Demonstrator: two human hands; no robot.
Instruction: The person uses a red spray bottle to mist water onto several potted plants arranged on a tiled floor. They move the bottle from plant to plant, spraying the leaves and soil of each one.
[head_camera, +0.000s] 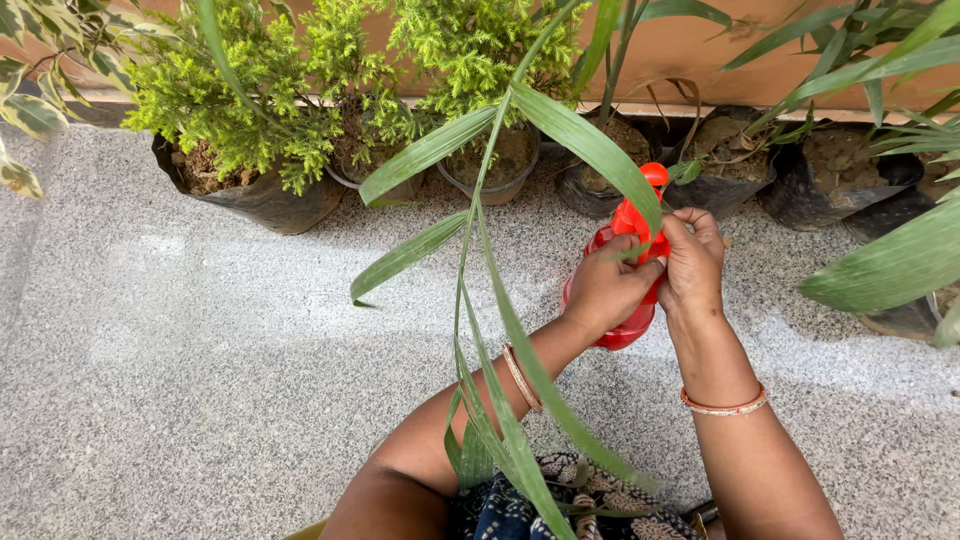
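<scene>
While both hands meet over the grey speckled floor (200, 330), they hold a red spray bottle (625, 290) up in the air between them, near the row of pots. The left hand (605, 290) wraps round the fat body of the bottle, with its fingers curled tight on it, so the bottle does not drop. The right hand (692, 262) sits at the top part, and its fingers are bent close together around the neck, maybe on the trigger, but a long green leaf (590, 145) covers that spot, so I cannot be sure. The red nozzle (653, 175) pokes up above the hands and faces the pots. The black pots of soil (600, 190) stand in a line by the wall (690, 45), and the bushy green plants (250, 100) grow on the left.
</scene>
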